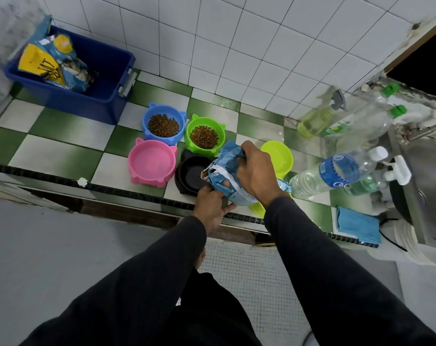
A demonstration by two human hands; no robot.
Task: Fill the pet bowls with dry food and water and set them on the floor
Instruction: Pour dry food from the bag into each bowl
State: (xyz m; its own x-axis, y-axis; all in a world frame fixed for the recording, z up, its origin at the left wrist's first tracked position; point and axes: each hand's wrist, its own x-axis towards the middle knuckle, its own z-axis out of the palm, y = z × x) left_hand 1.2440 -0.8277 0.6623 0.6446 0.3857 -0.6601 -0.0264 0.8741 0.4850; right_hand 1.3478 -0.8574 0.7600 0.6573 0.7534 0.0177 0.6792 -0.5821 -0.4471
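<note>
On the green-and-white tiled counter (pixel 62 156) stand several cat-eared bowls. The blue bowl (pixel 148 115) and the green bowl (pixel 218 128) hold brown kibble. The pink bowl (pixel 150 162) and the black bowl (pixel 190 174) hold none. A blue food bag (pixel 228 186) is tilted over the black bowl, its open mouth showing kibble. My right hand (pixel 258 171) grips the bag from above; my left hand (pixel 210 204) holds its lower edge near the mouth. A lime-yellow bowl (pixel 279 156) sits behind my right hand, and another lime-yellow piece (pixel 257 209) shows under the bag.
A dark blue bin (pixel 102 71) with more food bags (pixel 52 63) stands at the back left. Water bottles (pixel 336 171), a spray bottle (pixel 317 118) and a steel sink (pixel 426 171) crowd the right. A blue cloth (pixel 358 226) lies at the counter's front edge.
</note>
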